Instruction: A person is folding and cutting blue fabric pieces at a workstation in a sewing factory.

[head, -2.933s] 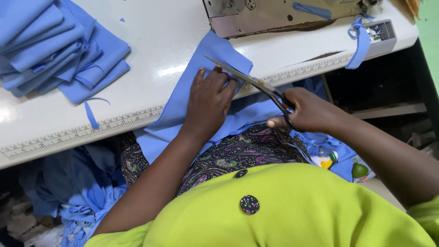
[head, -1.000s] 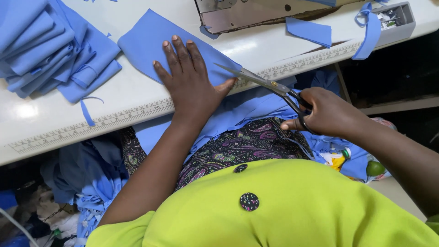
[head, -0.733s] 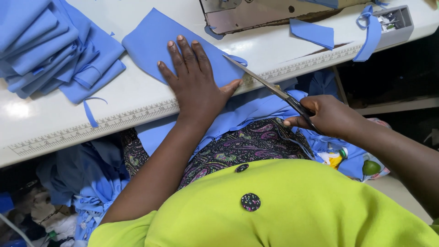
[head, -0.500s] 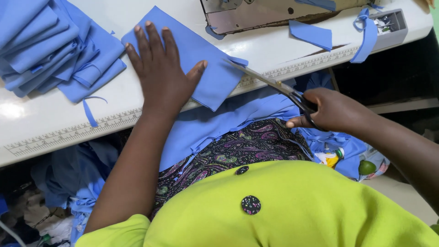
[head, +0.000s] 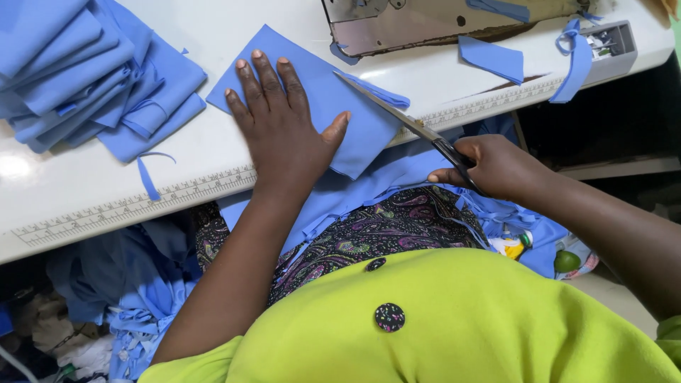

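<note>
Right hand grip closed round the handles of the scissors, blades lying nearly together, tips over the far edge of the blue fabric piece. Left hand flat, fingers spread, palm pressing that fabric piece down on the worktop, thumb out toward the blades. Fabric piece lies at the worktop's near edge, one corner hanging over it toward the lap.

Worktop white, a ruler strip printed along the front edge, left of the fabric piece. Stack of folded blue pieces well left of the fabric piece, a loose blue strip trailing below it. Sewing machine base just beyond the fabric piece, metal, worn. Small blue scrap right of it. Grey open tray further right at the worktop corner, small bits inside, too small to tell; a blue tie draped over its side.

Below the fabric piece more blue cloth over a patterned lap. Heap of blue cloth on the floor to the left.
</note>
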